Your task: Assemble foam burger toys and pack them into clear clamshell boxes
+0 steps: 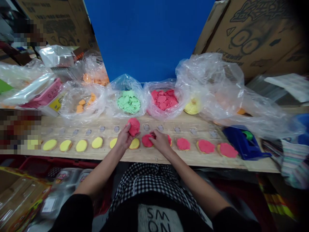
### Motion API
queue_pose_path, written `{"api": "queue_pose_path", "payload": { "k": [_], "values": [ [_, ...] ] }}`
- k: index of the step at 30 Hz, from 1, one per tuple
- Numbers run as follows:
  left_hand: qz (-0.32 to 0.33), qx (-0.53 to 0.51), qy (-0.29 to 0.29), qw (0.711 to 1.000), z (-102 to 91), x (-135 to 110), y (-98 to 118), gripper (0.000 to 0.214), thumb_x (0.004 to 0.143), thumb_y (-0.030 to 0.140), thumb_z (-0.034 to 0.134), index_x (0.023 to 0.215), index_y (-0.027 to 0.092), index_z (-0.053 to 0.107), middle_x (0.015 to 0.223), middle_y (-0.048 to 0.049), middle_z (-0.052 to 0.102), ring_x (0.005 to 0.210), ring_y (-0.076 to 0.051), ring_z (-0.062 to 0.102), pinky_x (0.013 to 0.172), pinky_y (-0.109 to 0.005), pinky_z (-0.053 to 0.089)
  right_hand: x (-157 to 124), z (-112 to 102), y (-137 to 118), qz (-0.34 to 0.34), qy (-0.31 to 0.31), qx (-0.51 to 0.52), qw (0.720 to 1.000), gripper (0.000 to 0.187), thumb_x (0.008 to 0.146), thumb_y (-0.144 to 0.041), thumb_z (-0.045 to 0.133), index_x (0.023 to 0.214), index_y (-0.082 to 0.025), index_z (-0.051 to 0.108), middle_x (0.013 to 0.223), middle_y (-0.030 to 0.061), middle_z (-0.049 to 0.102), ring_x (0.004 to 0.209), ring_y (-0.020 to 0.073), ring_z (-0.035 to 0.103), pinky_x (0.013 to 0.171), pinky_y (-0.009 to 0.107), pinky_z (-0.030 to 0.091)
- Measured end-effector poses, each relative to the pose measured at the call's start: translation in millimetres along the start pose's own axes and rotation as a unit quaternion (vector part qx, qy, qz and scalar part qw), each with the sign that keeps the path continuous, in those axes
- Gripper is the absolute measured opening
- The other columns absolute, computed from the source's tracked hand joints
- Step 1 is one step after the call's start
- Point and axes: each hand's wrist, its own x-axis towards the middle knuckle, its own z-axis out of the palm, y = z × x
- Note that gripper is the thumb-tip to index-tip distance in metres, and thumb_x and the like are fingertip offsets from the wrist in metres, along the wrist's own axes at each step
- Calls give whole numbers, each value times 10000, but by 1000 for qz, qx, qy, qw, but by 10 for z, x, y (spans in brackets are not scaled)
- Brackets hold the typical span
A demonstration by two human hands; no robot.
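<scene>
On the head cam feed from my end, the left hand [124, 137] is curled around a lump of red modelling clay [133, 126], fingers wrapped up its side, so it's properly holding it, just above the long wooden board [145, 157]. The right hand [161, 142] is palm down and half open, with its fingertips [152, 135] on a flat red clay round [146, 140]. Can't really tell from here whether it's gripping that or only touching it. A second red clay round [170, 140] peeks out on the other side of that hand.

Along the front of the board, yellow clay rounds [81, 145] run in a row on the left, and more red clay rounds [205, 146] carry on to the right. Behind them sits a line of small grey round fittings [146, 127].

Past those, clear plastic bags hold green clay pieces [128, 101], red clay pieces [164, 99] and orange clay pieces [82, 105], plus a yellow clay lump [193, 106] under the plastic. There's a blue plastic object [243, 143] at the right end of the board, but I can't make out what it is. A printed cardboard box [251, 35] leans beside a blue panel [147, 38] at the back.
</scene>
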Motion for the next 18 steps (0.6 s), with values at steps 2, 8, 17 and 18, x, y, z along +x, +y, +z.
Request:
{"api": "queue_pose_path", "payload": {
  "k": [2,8,17,18],
  "values": [
    [-4,1,4,1000,-12,-20,35,111,767,228,546,828,136,567,788,-59,649,721,-170,610,745,-434,501,-33,-4,-27,-27,16,-97,995,135,721,-179,522,851,-206,545,824,29,606,813,192,526,711,320,328],
    [-20,-4,-35,999,-35,-79,105,189,785,266,525,898,122,575,870,-84,649,775,-182,609,798,-460,477,-104,-17,-76,-44,30,-217,975,85,767,-231,508,816,-181,556,887,90,538,880,237,468,691,334,315],
    [-83,-15,-103,991,-128,-140,91,295,804,329,488,992,117,571,905,-108,650,800,-207,617,819,-462,459,187,23,-506,-133,118,-36,983,302,818,-373,455,1056,-211,546,1014,90,478,981,235,441,798,362,348],
    [-82,-17,-107,991,-140,-153,88,287,803,324,491,995,125,571,908,-102,651,802,-204,618,822,-458,457,248,44,-567,-127,113,-17,985,318,808,-376,468,1066,-204,539,1031,96,477,988,242,439,802,368,352]
  ]
}}
